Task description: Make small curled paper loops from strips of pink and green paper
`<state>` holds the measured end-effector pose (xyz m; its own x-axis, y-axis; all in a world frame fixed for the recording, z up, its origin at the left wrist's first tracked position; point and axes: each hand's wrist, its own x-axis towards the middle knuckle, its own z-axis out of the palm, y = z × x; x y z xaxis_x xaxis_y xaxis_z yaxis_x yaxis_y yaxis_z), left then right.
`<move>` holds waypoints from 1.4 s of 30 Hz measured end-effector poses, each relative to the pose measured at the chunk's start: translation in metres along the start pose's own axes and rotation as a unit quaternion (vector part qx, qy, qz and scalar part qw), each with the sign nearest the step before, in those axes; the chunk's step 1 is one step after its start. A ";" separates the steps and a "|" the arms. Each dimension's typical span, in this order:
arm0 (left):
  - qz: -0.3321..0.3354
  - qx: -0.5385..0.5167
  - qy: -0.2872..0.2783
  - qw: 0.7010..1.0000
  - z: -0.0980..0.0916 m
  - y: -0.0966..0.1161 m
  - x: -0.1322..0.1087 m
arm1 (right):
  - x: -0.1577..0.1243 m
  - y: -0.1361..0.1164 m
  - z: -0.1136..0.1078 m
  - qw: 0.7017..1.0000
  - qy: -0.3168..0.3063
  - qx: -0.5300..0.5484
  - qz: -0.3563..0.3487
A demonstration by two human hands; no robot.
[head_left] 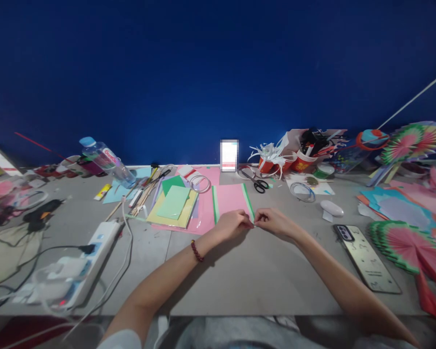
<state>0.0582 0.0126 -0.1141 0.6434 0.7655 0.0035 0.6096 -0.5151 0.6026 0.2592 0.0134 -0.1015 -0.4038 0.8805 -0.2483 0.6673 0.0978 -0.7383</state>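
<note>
A pink paper sheet [231, 199] lies on the table, with green and white strips along its left and right edges. At its lower right corner my left hand [236, 222] and my right hand [276, 223] almost meet. Both hands are closed in a pinch, fingertips facing each other. Something small and pale shows between the fingertips, too small to name. My left hand covers part of the sheet's lower edge. Just left of the sheet lie stacked coloured papers, a light green one [173, 201] on top.
Black-handled scissors [260, 185] lie beyond my right hand. A phone [366, 259] and a folded paper fan [414, 247] are at the right. On the left are a power strip [101, 245] with cables and a leaning plastic bottle [111, 165]. Red cups [303, 162] stand before the blue wall.
</note>
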 end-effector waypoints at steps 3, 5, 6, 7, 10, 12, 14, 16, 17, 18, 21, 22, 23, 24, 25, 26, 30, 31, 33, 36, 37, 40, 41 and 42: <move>0.001 0.012 -0.002 1.000 0.000 -0.001 0.000 | 0.000 0.002 0.001 1.000 -0.003 0.001 0.002; 0.008 0.019 -0.004 1.000 0.002 -0.003 0.000 | 0.001 0.004 0.001 1.000 -0.002 0.003 0.000; 0.013 0.022 -0.004 1.000 0.003 -0.004 0.000 | 0.001 0.005 0.001 1.000 0.000 0.006 -0.002; 0.017 0.027 -0.003 1.000 0.004 -0.005 0.000 | 0.001 0.005 0.002 1.000 0.000 0.009 -0.003; 0.023 0.040 0.007 0.999 0.007 -0.007 -0.001 | 0.001 0.006 0.002 1.000 -0.001 0.013 -0.003; 0.028 0.050 0.010 0.998 0.008 -0.008 -0.002 | 0.001 0.006 0.002 1.000 -0.004 0.010 0.001; 0.036 0.063 0.011 0.997 0.008 -0.007 -0.002 | 0.001 0.005 0.002 1.000 -0.002 0.008 0.002; 0.042 0.077 0.013 0.996 0.008 -0.006 -0.002 | 0.001 0.004 0.002 1.000 0.002 0.007 0.003; 0.044 0.083 0.013 0.995 0.007 -0.005 -0.003 | 0.001 0.004 0.002 1.000 0.004 0.005 0.004; 0.044 0.088 0.013 0.995 0.007 -0.004 -0.003 | 0.001 0.004 0.003 1.000 0.005 0.002 0.005; 0.038 0.092 0.012 0.995 0.006 -0.001 -0.003 | -0.001 0.002 0.002 1.000 0.012 -0.016 -0.002; 0.035 0.089 0.011 0.995 0.006 0.000 -0.003 | -0.002 0.001 0.002 0.999 0.017 -0.027 -0.013; 0.032 0.083 0.010 0.996 0.005 0.000 -0.004 | -0.004 0.001 0.002 0.998 0.025 -0.042 -0.030; 0.029 0.078 0.009 0.996 0.005 0.001 -0.004 | -0.008 0.000 0.003 0.996 0.037 -0.061 -0.050; 0.028 0.074 0.007 0.997 0.004 0.001 -0.004 | -0.012 -0.001 0.005 0.992 0.053 -0.085 -0.072; 0.029 0.072 0.004 0.997 0.004 0.002 -0.004 | -0.018 -0.001 0.007 0.987 0.073 -0.113 -0.093; 0.042 0.076 -0.007 0.996 0.001 0.002 -0.003 | -0.043 0.002 0.028 0.943 0.155 -0.242 -0.170; 0.045 0.079 -0.008 0.996 0.001 0.002 -0.003 | -0.048 0.004 0.034 0.929 0.172 -0.266 -0.190; 0.051 0.081 -0.007 0.995 0.001 0.001 -0.002 | -0.055 0.009 0.046 0.907 0.197 -0.301 -0.219; 0.052 0.070 -0.002 0.996 0.003 0.001 -0.003 | -0.057 0.014 0.057 0.892 0.212 -0.329 -0.227; 0.049 0.065 0.001 0.997 0.003 0.001 -0.004 | -0.056 0.015 0.060 0.891 0.212 -0.334 -0.222; 0.042 0.046 0.004 0.998 0.002 0.002 -0.005 | -0.053 0.016 0.063 0.892 0.209 -0.343 -0.206; 0.040 0.034 0.003 0.999 0.001 0.002 -0.006 | -0.053 0.015 0.064 0.892 0.209 -0.345 -0.203; 0.036 0.019 0.001 0.999 0.000 0.002 -0.006 | -0.053 0.015 0.065 0.891 0.211 -0.347 -0.202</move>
<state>0.0555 0.0073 -0.1126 0.6853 0.7267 0.0474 0.5787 -0.5828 0.5705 0.2500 -0.0618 -0.1400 -0.5251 0.7901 0.3162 0.8063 0.5808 -0.1123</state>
